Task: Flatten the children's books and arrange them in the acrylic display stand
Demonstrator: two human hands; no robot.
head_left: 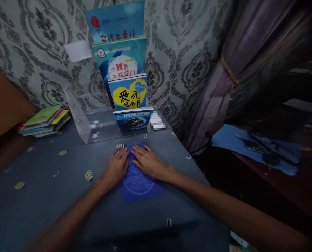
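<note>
A blue book with a pale ring and lines of small print lies flat on the table, its near edge toward me. My left hand rests on its upper left part, fingers stretched out and pointing away. Beside it my right hand lies flat on the upper right part, fingers apart. Just beyond my fingertips stands a clear stepped book rack. Several books stand in its right side, among them a dark blue one with a globe in front and a yellow-heart book behind it.
A pile of thin books lies on the table at the back left. Patterned wallpaper backs the table. To the right hang a tied curtain and, lower, a blue cloth with dark items on it.
</note>
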